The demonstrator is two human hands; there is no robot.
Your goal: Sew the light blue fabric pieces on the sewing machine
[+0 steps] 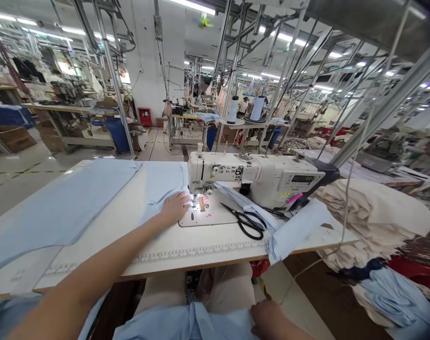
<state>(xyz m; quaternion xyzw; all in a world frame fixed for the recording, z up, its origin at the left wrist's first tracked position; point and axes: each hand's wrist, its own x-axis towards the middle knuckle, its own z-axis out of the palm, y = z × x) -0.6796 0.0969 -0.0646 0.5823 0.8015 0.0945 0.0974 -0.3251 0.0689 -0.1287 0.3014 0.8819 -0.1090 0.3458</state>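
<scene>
My left hand (pixel 174 206) lies flat, fingers spread, on a light blue fabric piece (pixel 161 184) just left of the needle of a white sewing machine (pixel 257 177). Low in the view, my right hand (pixel 269 318) rests on light blue fabric (pixel 186 326) bunched in my lap, fingers curled over it. Black scissors (pixel 248 221) lie on the table to the right of the needle plate. A large light blue panel (pixel 62 208) is spread across the left of the table.
The white sewing table (pixel 186 248) has a printed ruler along its front edge. A heap of cream fabric (pixel 370 217) sits at the right, more blue fabric (pixel 399 293) below it. Thread cones (pixel 233 109) and other workstations stand behind.
</scene>
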